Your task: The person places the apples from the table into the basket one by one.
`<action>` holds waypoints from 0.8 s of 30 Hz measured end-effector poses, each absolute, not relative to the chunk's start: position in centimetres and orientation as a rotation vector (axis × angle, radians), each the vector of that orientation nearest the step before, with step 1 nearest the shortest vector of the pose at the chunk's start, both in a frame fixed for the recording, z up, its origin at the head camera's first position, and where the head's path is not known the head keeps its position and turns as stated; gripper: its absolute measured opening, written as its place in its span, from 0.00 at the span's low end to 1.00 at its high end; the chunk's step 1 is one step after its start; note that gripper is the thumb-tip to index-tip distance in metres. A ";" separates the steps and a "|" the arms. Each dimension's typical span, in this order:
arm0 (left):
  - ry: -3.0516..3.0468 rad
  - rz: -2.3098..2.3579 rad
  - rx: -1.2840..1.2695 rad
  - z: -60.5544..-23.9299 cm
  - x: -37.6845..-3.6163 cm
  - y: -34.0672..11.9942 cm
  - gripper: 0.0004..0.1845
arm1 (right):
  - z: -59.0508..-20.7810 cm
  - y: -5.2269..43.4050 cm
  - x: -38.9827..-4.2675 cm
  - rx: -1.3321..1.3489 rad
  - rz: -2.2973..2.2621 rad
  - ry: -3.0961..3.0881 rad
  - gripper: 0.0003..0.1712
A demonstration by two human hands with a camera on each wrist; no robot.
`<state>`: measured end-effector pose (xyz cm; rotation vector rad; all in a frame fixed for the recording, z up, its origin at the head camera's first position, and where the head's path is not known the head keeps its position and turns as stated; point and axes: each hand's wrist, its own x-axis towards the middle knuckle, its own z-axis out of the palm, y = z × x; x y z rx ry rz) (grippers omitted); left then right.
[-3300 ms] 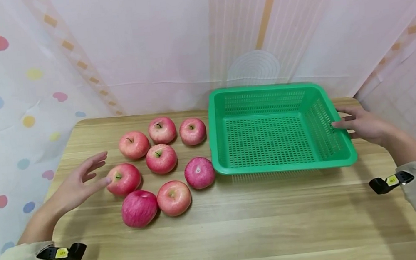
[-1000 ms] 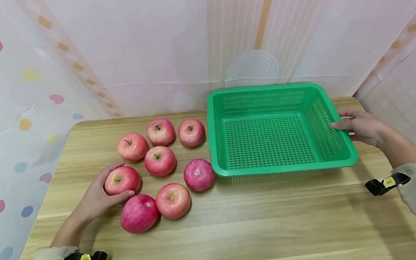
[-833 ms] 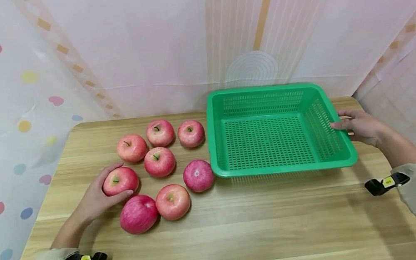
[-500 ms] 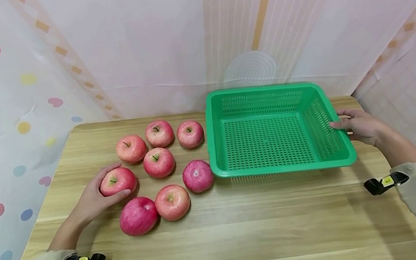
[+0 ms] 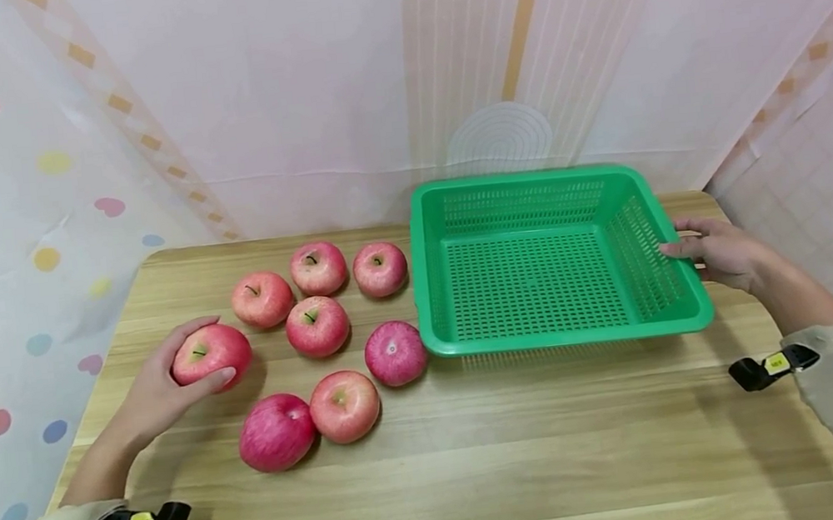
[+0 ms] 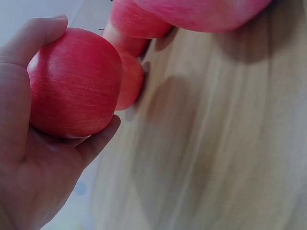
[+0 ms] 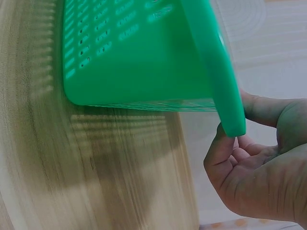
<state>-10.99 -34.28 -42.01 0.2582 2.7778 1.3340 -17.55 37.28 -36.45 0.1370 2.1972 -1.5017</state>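
The left hand point(image 5: 154, 390) is gripping an apple point(image 5: 210, 353), fingers and thumb curling round it; the apple is sitting in the palm, clear of the cluster. Six more apples point(image 5: 317, 326) are lying just right of that hand on the table point(image 5: 525, 450). Further right, the right hand point(image 5: 720, 250) is pinching the basket point(image 5: 682, 322) rim at its right edge. No readable writing anywhere.
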 end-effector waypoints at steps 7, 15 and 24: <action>2.784 1.309 0.312 -40.4 -11.6 -34.3 0.36 | -36.3 37.3 -17.5 0.147 -1.521 2.179 0.20; 2.763 1.263 0.376 -38.3 -12.5 -33.7 0.36 | -36.4 37.3 -17.5 0.156 -1.520 2.180 0.20; 2.747 1.257 0.443 -36.2 -13.8 -32.2 0.37 | -36.3 37.3 -17.6 0.150 -1.503 2.179 0.22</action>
